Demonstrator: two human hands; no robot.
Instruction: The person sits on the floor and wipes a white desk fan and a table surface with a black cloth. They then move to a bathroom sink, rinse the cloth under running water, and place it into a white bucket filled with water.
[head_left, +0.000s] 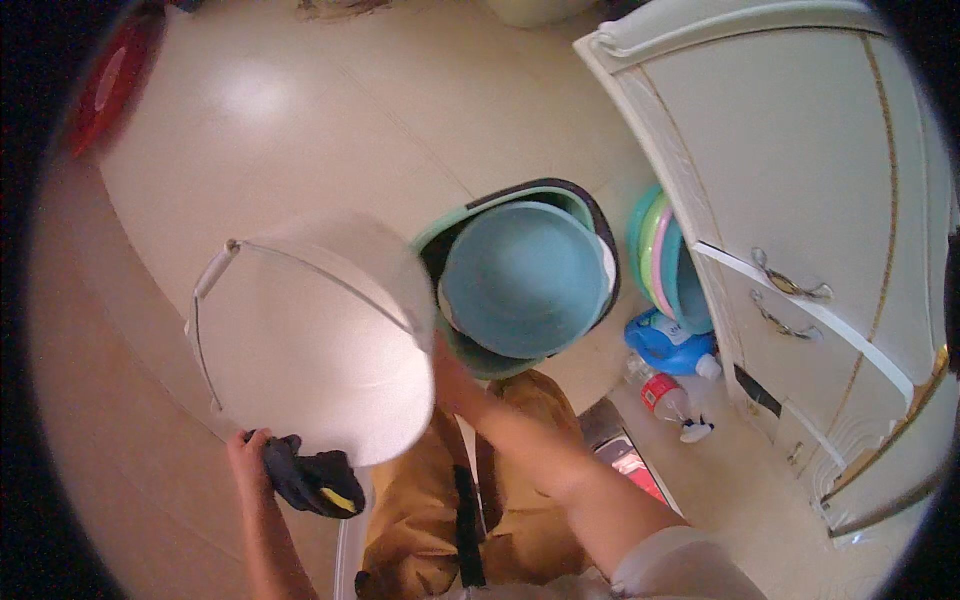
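A white plastic bucket (322, 337) with a wire handle is tipped so that its pale inside faces me. My left hand (251, 450) is at its lower left rim, closed on a bunched black cloth item (315, 476) with a yellow patch. My right hand (450, 382) reaches to the bucket's right side, its fingers largely hidden behind the wall. Whether they grip the wall cannot be told. Just right of the bucket, a round blue basin (529, 277) sits inside a larger green and black tub (495, 367).
A white cabinet (787, 150) stands at the right. Beside it are stacked coloured basins (646, 247), a blue jug (667, 341) and a clear spray bottle with a red label (664, 396). A red object (112, 86) lies at the far upper left.
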